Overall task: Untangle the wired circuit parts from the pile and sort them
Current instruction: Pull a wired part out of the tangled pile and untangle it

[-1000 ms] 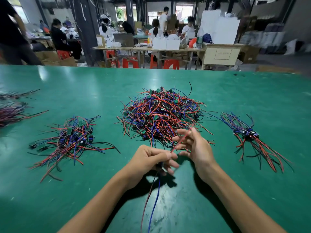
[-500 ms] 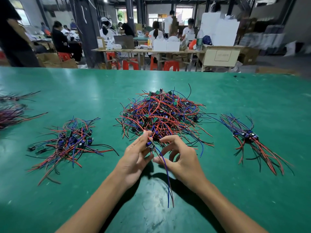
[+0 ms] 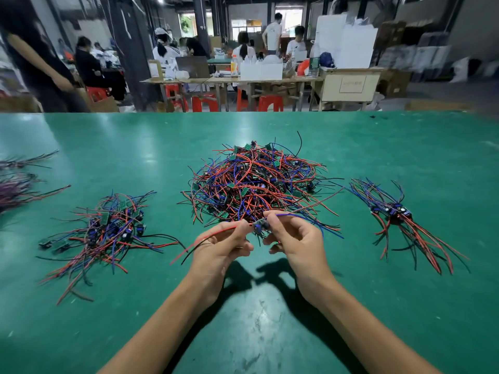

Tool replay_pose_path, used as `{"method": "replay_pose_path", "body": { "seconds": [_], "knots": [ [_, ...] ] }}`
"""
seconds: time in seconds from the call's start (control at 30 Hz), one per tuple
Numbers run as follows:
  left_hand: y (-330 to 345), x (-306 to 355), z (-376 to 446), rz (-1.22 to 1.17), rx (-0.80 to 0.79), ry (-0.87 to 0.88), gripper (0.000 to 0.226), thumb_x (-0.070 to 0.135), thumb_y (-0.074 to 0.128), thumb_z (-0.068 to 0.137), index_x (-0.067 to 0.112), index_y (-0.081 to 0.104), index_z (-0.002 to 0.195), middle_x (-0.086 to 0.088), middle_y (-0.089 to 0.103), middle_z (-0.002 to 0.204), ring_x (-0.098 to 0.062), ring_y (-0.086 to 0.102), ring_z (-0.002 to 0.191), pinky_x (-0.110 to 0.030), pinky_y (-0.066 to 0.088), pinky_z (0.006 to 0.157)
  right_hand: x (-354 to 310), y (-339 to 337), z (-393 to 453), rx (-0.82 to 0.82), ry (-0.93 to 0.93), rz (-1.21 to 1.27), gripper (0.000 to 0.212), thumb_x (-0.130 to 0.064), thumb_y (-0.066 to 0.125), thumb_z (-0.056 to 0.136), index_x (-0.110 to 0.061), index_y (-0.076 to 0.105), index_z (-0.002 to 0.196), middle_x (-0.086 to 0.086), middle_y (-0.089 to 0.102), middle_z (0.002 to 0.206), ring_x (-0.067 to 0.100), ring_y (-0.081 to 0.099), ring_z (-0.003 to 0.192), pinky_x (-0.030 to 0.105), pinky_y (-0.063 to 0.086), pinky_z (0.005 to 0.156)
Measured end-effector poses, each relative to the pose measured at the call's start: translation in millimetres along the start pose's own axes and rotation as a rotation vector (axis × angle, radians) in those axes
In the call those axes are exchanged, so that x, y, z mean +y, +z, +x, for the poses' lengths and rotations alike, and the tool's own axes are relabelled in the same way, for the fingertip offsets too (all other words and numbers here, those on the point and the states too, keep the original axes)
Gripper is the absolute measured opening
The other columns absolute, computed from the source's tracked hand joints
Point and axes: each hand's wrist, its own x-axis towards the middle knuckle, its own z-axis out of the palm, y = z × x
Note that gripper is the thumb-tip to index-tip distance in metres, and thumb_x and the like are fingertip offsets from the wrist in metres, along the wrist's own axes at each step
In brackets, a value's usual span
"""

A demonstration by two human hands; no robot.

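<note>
A big tangled pile (image 3: 256, 182) of small circuit boards with red, blue and black wires lies mid-table. Just in front of it, both hands hold one wired circuit part (image 3: 261, 225) above the table. My left hand (image 3: 224, 247) pinches its red and black wires, which trail out to the left. My right hand (image 3: 294, 238) pinches the small board and its blue wires, which run off to the right. A loosely sorted heap (image 3: 108, 228) lies to the left. A neater bundle (image 3: 394, 211) lies to the right.
The green table (image 3: 270, 333) stretches wide around the piles. More wire bundles (image 3: 16, 184) sit at the far left edge. Beyond the table's far edge, people work at benches (image 3: 229, 82) with red stools.
The part's wires hung down between my hands before; now they are spread sideways, red and black to the left, blue to the right. Both hands stay close in front of the pile.
</note>
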Motion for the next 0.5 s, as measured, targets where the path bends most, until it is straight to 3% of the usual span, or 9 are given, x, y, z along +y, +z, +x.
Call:
{"method": "replay_pose_path", "body": {
  "seconds": [0.07, 0.17, 0.23, 0.27, 0.37, 0.43, 0.5],
  "knots": [
    [-2.7, 0.1, -0.4, 0.136, -0.043, 0.121, 0.025, 0.024, 0.092, 0.063, 0.012, 0.079, 0.08, -0.009, 0.075, 0.08, -0.015, 0.066, 0.059, -0.023, 0.055, 0.061, -4.1, -0.6, 2.8, 0.005, 0.11, 0.11, 0.018, -0.031, 0.072, 0.081, -0.016, 0.078, 0.087, 0.004, 0.077, 0.08, 0.012, 0.068, 0.061, 0.019, 0.053, 0.054],
    [-3.4, -4.7, 2.6, 0.467, -0.037, 0.371, 0.017, 0.013, 0.086, 0.076, 0.013, 0.076, 0.089, -0.003, 0.076, 0.083, -0.012, 0.063, 0.064, -0.023, 0.052, 0.059, -13.4, -11.2, 8.5, -0.069, 0.297, 0.207, 0.016, -0.037, 0.075, 0.074, -0.023, 0.082, 0.076, 0.002, 0.076, 0.08, 0.006, 0.069, 0.062, 0.015, 0.055, 0.057],
    [-3.5, -5.2, 5.2, 0.481, 0.026, 0.405, 0.009, 0.014, 0.078, 0.085, 0.018, 0.075, 0.093, -0.004, 0.075, 0.081, -0.014, 0.061, 0.059, -0.022, 0.05, 0.055, -19.2, -21.8, 11.9, -0.141, 0.38, 0.207, 0.017, -0.041, 0.078, 0.07, -0.027, 0.082, 0.078, 0.001, 0.076, 0.083, 0.004, 0.067, 0.063, 0.015, 0.054, 0.058],
    [-3.9, -4.0, 6.0, 0.413, 0.041, 0.347, 0.006, 0.021, 0.073, 0.089, 0.018, 0.075, 0.094, -0.006, 0.074, 0.079, -0.016, 0.061, 0.056, -0.022, 0.05, 0.053, -21.1, -26.4, 13.6, -0.188, 0.398, 0.196, 0.019, -0.042, 0.079, 0.068, -0.027, 0.082, 0.079, 0.001, 0.076, 0.082, 0.005, 0.066, 0.062, 0.015, 0.054, 0.057],
    [-2.9, 4.2, 6.2, 0.227, -0.074, 0.009, 0.035, 0.048, 0.07, 0.083, 0.015, 0.08, 0.09, -0.014, 0.075, 0.079, -0.023, 0.068, 0.053, -0.023, 0.055, 0.051, -22.8, -36.9, 16.9, -0.368, 0.373, 0.032, 0.019, -0.041, 0.077, 0.073, -0.024, 0.081, 0.079, 0.004, 0.074, 0.078, 0.009, 0.064, 0.058, 0.018, 0.053, 0.058],
    [-0.1, 4.0, 2.9, 0.23, -0.213, -0.118, 0.035, 0.047, 0.077, 0.081, 0.014, 0.082, 0.091, -0.018, 0.076, 0.084, -0.027, 0.072, 0.058, -0.025, 0.058, 0.054, -21.4, -40.5, 16.7, -0.456, 0.336, -0.145, 0.022, -0.042, 0.078, 0.077, -0.02, 0.079, 0.078, 0.004, 0.073, 0.076, 0.009, 0.062, 0.06, 0.019, 0.052, 0.059],
    [0.1, 0.7, -1.9, 0.287, -0.29, -0.108, 0.023, 0.032, 0.08, 0.083, 0.017, 0.08, 0.1, -0.017, 0.077, 0.092, -0.029, 0.075, 0.067, -0.027, 0.059, 0.06, -17.9, -43.0, 16.9, -0.461, 0.28, -0.281, 0.03, -0.043, 0.077, 0.08, -0.014, 0.078, 0.082, 0.003, 0.073, 0.075, 0.009, 0.059, 0.059, 0.018, 0.049, 0.057]
  ]
}}
